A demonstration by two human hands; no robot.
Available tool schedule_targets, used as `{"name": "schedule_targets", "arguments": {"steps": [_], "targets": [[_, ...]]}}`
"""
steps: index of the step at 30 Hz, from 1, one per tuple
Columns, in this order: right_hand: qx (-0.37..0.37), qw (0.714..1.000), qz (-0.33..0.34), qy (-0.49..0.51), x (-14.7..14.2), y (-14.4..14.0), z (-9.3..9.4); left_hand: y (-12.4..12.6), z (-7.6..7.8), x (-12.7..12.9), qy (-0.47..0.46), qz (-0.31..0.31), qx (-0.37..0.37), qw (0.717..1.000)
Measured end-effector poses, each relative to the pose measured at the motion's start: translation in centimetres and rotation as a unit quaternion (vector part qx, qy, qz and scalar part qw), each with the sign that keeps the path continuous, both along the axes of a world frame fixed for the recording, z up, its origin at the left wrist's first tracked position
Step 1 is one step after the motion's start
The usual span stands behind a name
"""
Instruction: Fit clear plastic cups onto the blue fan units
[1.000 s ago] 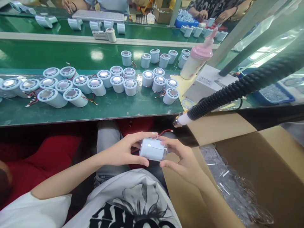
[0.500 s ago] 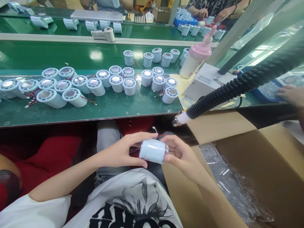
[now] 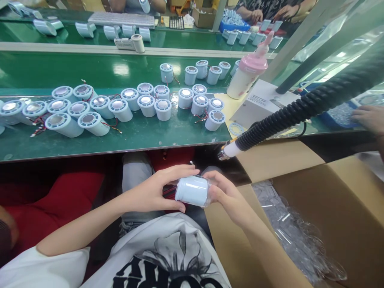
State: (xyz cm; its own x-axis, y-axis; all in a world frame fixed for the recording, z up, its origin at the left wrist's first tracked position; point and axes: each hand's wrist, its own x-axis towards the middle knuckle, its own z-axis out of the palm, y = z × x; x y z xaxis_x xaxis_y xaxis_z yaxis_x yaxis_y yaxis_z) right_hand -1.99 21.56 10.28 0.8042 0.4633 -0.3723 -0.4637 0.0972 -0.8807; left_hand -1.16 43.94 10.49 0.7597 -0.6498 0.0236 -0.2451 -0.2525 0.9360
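Over my lap, a light-blue cylinder (image 3: 191, 191) in a clear plastic sleeve (image 3: 209, 193) lies on its side between my hands. My left hand (image 3: 159, 190) is curled around its left end, thumb below and fingers above. At the right end, my right hand (image 3: 225, 192) grips the sleeve with thumb and fingers. A small white connector (image 3: 191, 163) sticks up behind the cylinder. More light-blue cylinders (image 3: 163, 109) with ringed tops and red-black wires stand in groups on the green bench (image 3: 135, 140) ahead.
A black ribbed hose (image 3: 279, 114) with a metal nozzle reaches in from the right. Below it, an open carton (image 3: 330, 208) holds clear plastic sleeves (image 3: 288, 224). A pink-topped bottle (image 3: 247, 72) stands by a grey metal box (image 3: 255, 104). Co-workers' hands (image 3: 285, 14) show across the belt and at right.
The right fingers have shifted slightly at the sleeve's end, and the white connector has dipped left. Cylinders on the near belt moved right; those on the far belt moved left.
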Motion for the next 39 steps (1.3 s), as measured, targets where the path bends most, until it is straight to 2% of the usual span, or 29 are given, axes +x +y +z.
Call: {"name": "schedule_targets", "arguments": {"steps": [5,14,19,24,27,29,30,32,33,34,36,37,38,39], "targets": [[0.002,0.999,0.004,0.044,-0.1,0.2,-0.9,0.1,0.4,0.0,0.007,0.013,0.031,0.999],[0.02,0.989,0.009,0.145,-0.2,1.4,-0.7,0.2,0.1,0.2,-0.018,-0.02,-0.026,0.999],[0.042,0.969,0.045,0.239,-0.2,1.6,-0.6,0.1,-0.1,0.1,-0.003,-0.029,-0.075,0.997],[0.052,0.945,0.076,0.313,0.0,1.6,-0.2,0.0,-0.1,0.1,-0.031,-0.028,-0.057,0.998],[0.052,0.946,0.099,0.304,-0.2,1.5,-0.4,-0.1,0.0,-0.1,-0.022,-0.021,-0.052,0.998],[0.055,0.964,0.098,0.24,-0.5,1.3,-0.9,-0.2,0.2,-0.3,0.011,-0.01,-0.053,0.998],[0.055,0.979,0.076,0.181,-0.7,1.1,-1.2,-0.3,0.3,-0.4,0.039,-0.002,-0.057,0.998],[0.033,0.999,0.008,0.002,-1.1,0.7,-1.9,-0.5,0.5,-0.6,0.108,0.017,-0.074,0.991],[0.005,0.994,-0.021,-0.109,-1.2,0.4,-2.1,-0.6,0.7,-0.7,0.142,0.025,-0.083,0.986],[-0.03,0.973,-0.035,-0.224,-1.3,0.1,-2.3,-0.7,0.8,-0.7,0.172,0.033,-0.09,0.981],[-0.097,0.905,-0.008,-0.414,-1.2,-0.5,-2.4,-0.8,1.0,-0.8,0.218,0.04,-0.094,0.971],[-0.121,0.877,0.014,-0.466,-1.2,-0.7,-2.3,-0.8,1.1,-0.7,0.234,0.04,-0.094,0.967],[-0.133,0.864,0.03,-0.486,-1.2,-0.9,-2.2,-0.8,1.1,-0.7,0.243,0.038,-0.092,0.965],[-0.135,0.871,0.04,-0.47,-1.1,-1.0,-2.0,-0.8,1.2,-0.7,0.245,0.034,-0.089,0.965]]}}
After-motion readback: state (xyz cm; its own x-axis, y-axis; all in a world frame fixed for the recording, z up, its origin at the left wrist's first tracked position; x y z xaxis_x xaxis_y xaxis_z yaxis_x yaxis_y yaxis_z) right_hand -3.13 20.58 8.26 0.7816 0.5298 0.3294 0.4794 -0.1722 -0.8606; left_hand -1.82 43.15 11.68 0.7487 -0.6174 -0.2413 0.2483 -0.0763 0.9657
